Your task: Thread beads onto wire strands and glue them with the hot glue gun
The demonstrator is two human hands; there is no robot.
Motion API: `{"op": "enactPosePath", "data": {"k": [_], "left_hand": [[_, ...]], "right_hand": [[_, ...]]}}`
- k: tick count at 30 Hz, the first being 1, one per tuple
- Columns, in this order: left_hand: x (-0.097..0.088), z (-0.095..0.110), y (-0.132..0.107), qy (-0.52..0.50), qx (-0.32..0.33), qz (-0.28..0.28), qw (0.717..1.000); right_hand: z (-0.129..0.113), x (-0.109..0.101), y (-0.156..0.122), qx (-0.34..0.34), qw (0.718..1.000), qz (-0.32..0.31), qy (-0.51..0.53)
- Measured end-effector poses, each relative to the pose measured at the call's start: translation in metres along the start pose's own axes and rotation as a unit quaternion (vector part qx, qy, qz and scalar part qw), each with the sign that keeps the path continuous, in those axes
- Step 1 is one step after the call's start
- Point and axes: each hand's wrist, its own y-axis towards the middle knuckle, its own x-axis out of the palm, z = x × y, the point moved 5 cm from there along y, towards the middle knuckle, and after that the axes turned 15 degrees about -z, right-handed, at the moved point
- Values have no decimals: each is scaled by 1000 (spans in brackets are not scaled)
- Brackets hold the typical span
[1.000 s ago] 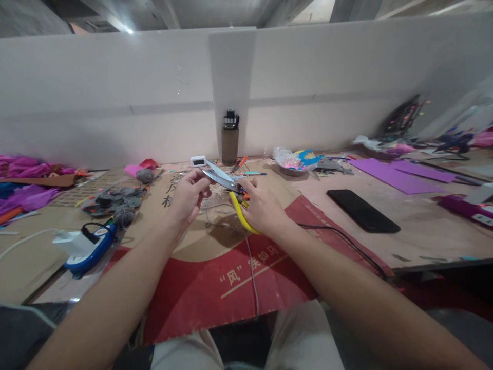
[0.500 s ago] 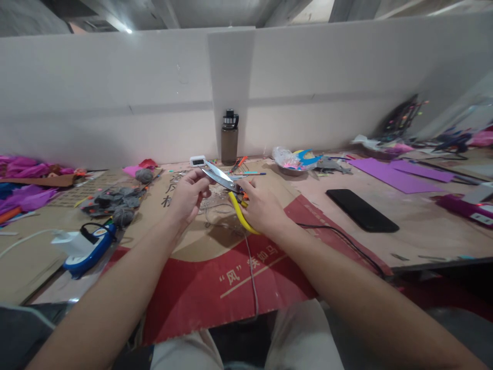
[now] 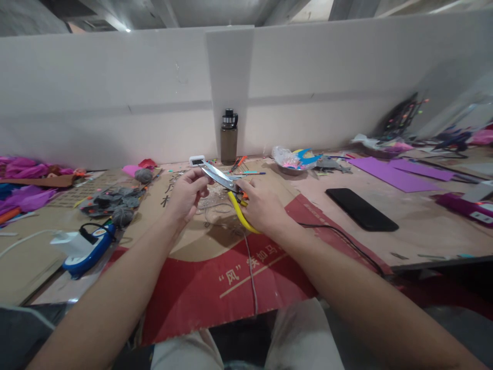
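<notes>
My right hand (image 3: 264, 208) is wrapped round the yellow handles of a pair of scissors (image 3: 219, 176). Their blades lie nearly together and point up and left. My left hand (image 3: 187, 198) is closed in a pinch beside the blade tips; whatever its fingers hold is too small or too hidden to name. Just past those tips shows a small white object with a dark window (image 3: 197, 161). Below the hands, a thin grey cord (image 3: 250, 272) runs over a red and brown cardboard sheet (image 3: 185, 303).
A dark bottle (image 3: 228, 141) stands against the white partition. To the right lie a black phone (image 3: 361, 209) and purple sheets (image 3: 393, 174). On the left are a blue power strip (image 3: 88, 257) and grey yarn scraps (image 3: 110, 200). A bowl (image 3: 292, 168) holds craft pieces.
The scissor blades have closed from slightly apart to nearly together. Both hands have otherwise stayed almost in place.
</notes>
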Motion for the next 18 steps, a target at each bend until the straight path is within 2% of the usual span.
{"op": "enactPosePath", "data": {"k": [6, 12, 18], "left_hand": [[0, 1, 0, -10, -17, -5, 1000], [-6, -3, 1, -50, -23, 4, 999], [-7, -2, 1, -44, -23, 24, 999]], "right_hand": [[-1, 0, 0, -1, 1000, -9, 20], [8, 2, 7, -20, 990, -6, 139], [6, 5, 7, -18, 988, 0, 155]]}}
